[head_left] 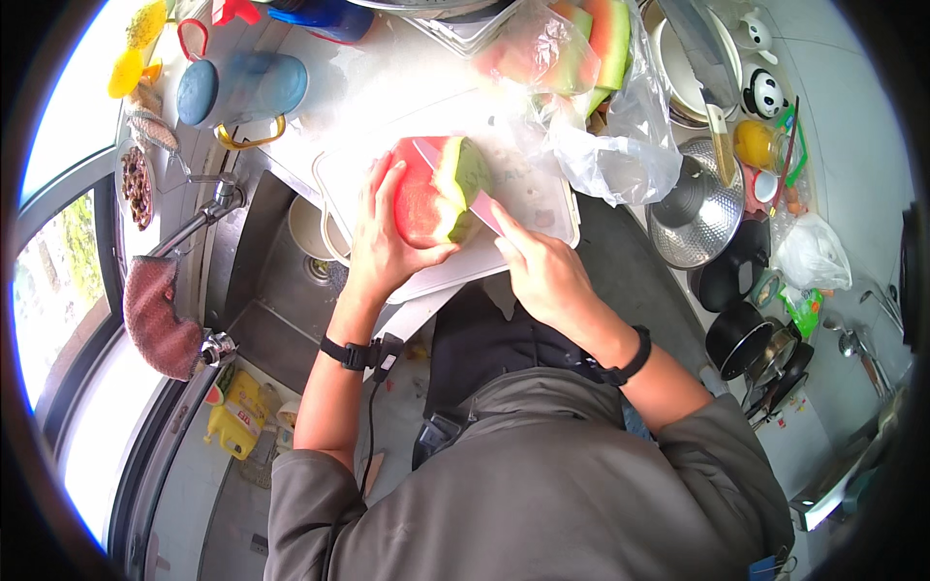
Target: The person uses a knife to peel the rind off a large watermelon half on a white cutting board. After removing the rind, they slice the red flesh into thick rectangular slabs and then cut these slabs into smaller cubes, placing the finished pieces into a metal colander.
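Note:
A piece of watermelon (425, 207) with red flesh and partly cut green rind rests on a white cutting board (534, 236). My left hand (385, 236) steadies its left side, fingers spread along the flesh and thumb at the near edge. In my right hand (548, 276) is a kitchen knife (485, 210) with a pinkish look near the grip. Its blade reaches over or into the rind side, and its tip shows against the flesh. How deep the blade sits cannot be told. Glare washes out the board's far part.
Left of the board is a sink (269, 319) with a bowl (309, 225) and a faucet (218, 203). A clear plastic bag (617, 160) beside watermelon slices (609, 43) lies at the far right. Another large knife (716, 109) rests across a white pot; a metal colander (697, 210) stands nearer.

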`<action>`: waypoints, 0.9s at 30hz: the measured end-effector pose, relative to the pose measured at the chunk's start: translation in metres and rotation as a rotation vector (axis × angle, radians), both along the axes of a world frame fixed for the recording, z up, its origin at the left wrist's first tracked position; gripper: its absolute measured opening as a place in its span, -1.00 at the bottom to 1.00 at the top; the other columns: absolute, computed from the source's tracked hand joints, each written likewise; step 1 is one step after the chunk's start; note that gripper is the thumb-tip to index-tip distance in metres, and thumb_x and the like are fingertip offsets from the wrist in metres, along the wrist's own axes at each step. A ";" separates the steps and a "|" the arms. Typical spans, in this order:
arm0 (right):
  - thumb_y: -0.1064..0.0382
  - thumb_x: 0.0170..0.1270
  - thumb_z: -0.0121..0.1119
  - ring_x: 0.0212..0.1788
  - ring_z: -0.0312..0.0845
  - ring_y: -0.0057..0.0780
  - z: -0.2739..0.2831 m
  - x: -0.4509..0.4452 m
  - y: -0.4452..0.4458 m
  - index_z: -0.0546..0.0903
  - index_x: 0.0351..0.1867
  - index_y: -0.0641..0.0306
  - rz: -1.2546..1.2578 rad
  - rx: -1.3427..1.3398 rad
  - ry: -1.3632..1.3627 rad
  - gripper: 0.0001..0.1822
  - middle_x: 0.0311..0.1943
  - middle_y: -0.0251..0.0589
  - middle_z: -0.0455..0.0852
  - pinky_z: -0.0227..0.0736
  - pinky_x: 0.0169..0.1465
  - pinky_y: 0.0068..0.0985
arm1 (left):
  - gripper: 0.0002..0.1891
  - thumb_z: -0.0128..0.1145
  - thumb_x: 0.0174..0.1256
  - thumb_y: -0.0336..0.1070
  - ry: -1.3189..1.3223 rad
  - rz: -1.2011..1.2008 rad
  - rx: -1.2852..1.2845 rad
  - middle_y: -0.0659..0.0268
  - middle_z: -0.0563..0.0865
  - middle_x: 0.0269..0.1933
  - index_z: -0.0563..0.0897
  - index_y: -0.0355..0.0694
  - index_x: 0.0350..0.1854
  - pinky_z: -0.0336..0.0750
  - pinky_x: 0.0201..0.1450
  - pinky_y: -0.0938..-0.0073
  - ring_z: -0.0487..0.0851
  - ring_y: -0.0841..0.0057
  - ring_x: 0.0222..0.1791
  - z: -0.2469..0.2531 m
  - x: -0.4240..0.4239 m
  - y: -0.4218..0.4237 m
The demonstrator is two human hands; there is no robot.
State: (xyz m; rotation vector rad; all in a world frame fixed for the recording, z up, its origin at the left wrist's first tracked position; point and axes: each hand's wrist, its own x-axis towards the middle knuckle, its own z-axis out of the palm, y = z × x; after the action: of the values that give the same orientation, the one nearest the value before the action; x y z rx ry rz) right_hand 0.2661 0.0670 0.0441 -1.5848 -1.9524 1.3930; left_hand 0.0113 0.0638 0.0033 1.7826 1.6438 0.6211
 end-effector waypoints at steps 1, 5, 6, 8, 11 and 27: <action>0.22 0.63 0.16 -0.23 0.77 0.28 -0.001 0.002 0.003 0.54 0.52 0.25 0.015 -0.035 -0.008 -0.50 -0.24 0.26 0.81 0.65 -0.14 0.06 | 0.36 0.80 -0.23 0.19 -0.007 0.004 -0.002 -0.17 0.31 0.67 0.29 -0.23 0.67 0.31 0.67 -0.20 0.29 -0.23 0.67 0.000 0.000 0.000; 0.18 0.66 0.12 -0.24 0.77 0.30 -0.004 0.001 0.027 0.54 0.52 0.25 0.028 -0.179 0.003 -0.51 -0.31 0.29 0.79 0.65 -0.13 0.06 | 0.37 0.79 -0.22 0.25 -0.033 0.005 -0.025 -0.20 0.31 0.67 0.28 -0.23 0.68 0.29 0.68 -0.20 0.27 -0.22 0.68 -0.004 0.000 -0.004; 0.18 0.66 0.12 -0.23 0.77 0.30 -0.008 0.003 0.025 0.55 0.51 0.25 0.030 -0.190 0.014 -0.51 -0.31 0.29 0.79 0.65 -0.12 0.06 | 0.37 0.79 -0.21 0.26 -0.029 0.001 -0.025 -0.21 0.31 0.67 0.28 -0.22 0.68 0.28 0.69 -0.19 0.26 -0.22 0.69 -0.005 -0.002 -0.002; 0.18 0.67 0.10 -0.23 0.76 0.33 -0.009 0.014 0.025 0.55 0.51 0.23 0.028 -0.254 0.014 -0.52 -0.29 0.29 0.80 0.65 -0.11 0.05 | 0.38 0.79 -0.22 0.27 -0.017 -0.010 -0.007 -0.22 0.30 0.67 0.28 -0.22 0.68 0.28 0.69 -0.20 0.25 -0.22 0.69 -0.003 -0.003 0.000; 0.16 0.69 0.09 -0.19 0.76 0.34 -0.034 0.007 0.035 0.56 0.51 0.20 -0.003 -0.205 0.101 -0.53 -0.27 0.30 0.80 0.65 -0.07 0.05 | 0.39 0.79 -0.23 0.28 -0.024 -0.005 -0.024 -0.23 0.28 0.68 0.27 -0.20 0.69 0.29 0.68 -0.23 0.24 -0.26 0.70 -0.005 0.000 -0.002; 0.16 0.74 0.07 0.19 0.80 0.07 -0.042 0.076 0.011 0.57 0.52 0.28 -0.051 -0.461 0.129 -0.54 0.16 0.24 0.80 0.59 0.27 -0.23 | 0.33 0.79 -0.19 -0.07 0.200 -0.092 -0.172 -0.18 0.26 0.70 0.21 -0.15 0.72 0.16 0.74 -0.21 0.19 -0.20 0.73 0.047 0.025 0.031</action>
State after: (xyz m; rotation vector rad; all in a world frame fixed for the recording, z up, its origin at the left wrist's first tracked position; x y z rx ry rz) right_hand 0.3422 0.0780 0.0024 -1.6577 -1.5797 1.9723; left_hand 0.0359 0.0943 0.0503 1.8277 1.6789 0.2582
